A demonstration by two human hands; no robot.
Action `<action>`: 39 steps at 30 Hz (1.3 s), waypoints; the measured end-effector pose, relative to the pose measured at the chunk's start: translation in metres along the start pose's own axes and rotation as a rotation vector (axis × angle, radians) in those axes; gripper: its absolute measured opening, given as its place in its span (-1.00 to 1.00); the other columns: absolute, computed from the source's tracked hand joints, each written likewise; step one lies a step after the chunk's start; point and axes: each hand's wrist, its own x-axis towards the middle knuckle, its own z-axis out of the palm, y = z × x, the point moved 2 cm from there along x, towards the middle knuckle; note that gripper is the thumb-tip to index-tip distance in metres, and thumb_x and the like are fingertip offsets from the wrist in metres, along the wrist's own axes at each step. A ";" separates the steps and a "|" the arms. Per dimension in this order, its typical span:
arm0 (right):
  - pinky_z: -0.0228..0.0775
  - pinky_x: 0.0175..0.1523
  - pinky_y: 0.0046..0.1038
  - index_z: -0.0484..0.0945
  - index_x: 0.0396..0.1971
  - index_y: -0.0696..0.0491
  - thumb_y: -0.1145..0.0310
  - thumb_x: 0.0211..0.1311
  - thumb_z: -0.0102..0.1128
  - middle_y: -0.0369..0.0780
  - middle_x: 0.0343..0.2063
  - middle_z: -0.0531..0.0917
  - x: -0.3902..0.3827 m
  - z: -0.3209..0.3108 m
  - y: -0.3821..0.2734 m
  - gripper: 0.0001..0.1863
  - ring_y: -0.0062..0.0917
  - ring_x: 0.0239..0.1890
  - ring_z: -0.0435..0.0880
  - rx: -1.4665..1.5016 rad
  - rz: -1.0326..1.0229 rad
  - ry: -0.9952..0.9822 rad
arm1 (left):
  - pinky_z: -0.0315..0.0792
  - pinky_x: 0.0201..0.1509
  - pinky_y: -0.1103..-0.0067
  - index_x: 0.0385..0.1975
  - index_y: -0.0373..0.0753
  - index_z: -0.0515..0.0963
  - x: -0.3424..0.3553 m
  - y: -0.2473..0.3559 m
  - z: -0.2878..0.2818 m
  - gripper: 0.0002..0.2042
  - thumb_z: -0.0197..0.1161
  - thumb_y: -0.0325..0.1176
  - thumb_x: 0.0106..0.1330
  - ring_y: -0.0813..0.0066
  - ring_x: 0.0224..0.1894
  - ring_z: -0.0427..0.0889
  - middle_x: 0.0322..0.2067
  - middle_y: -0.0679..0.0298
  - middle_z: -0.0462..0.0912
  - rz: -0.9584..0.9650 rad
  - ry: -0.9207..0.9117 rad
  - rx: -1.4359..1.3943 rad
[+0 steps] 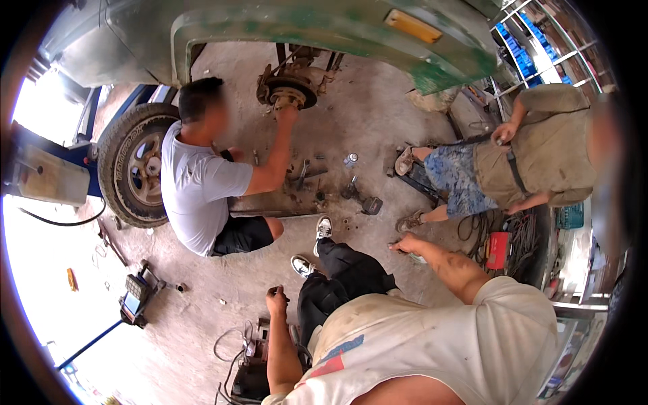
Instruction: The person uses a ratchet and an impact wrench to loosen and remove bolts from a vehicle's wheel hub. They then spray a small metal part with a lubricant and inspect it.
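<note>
My left hand (276,298) hangs low beside my dark trousers, its fingers curled and darkened; whatever may be inside is hidden. On the other side, my right hand (406,244) is held out with fingers bent and dark at the tips. A small pale thing (419,258) shows under its palm, too little of it to name. Ahead on the floor, apart from both hands, lie a cordless power tool (362,196), a small can (351,159) and several hand tools (305,174). A crouching co-worker (209,175) reaches to a brake disc and hub (290,92) under a green vehicle (324,30).
A wheel with its tyre (138,165) leans behind the crouching person. Another person (520,148) stands at the right, near cables and a red box (498,250). A device on a stand (135,297) is at the left. Cables and a dark case (251,381) lie by my left arm.
</note>
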 end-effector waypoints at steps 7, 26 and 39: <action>0.37 -0.36 -0.34 0.61 -0.54 0.21 0.00 -0.08 0.40 -0.07 -0.63 0.59 -0.067 0.013 -0.103 -0.52 -0.40 -0.56 0.56 -0.302 -0.496 -0.012 | 0.36 -0.59 0.52 -0.25 -0.39 0.50 0.017 0.031 -0.036 -0.72 0.16 -0.25 0.25 0.43 -0.66 0.51 -0.65 0.25 0.49 0.113 0.018 0.084; 0.22 -0.33 -0.46 0.51 -0.14 0.22 0.08 0.20 0.21 -0.19 -0.40 0.58 -0.272 0.028 -0.233 -0.53 -0.57 -0.48 0.42 1.017 -0.848 -1.050 | 0.39 -0.61 0.50 -0.16 -0.40 0.50 0.020 0.031 -0.026 -0.67 0.18 -0.26 0.21 0.38 -0.66 0.56 -0.62 0.17 0.54 0.106 0.005 0.178; 0.35 -0.30 -0.49 0.52 -0.13 0.19 0.11 0.23 0.19 -0.16 -0.25 0.60 -0.312 0.024 -0.220 -0.57 -0.53 -0.37 0.53 1.028 -0.954 -1.158 | 0.35 -0.67 0.51 -0.23 -0.38 0.52 0.016 -0.022 -0.040 -0.73 0.15 -0.29 0.20 0.37 -0.68 0.55 -0.62 0.20 0.53 -0.060 0.014 0.132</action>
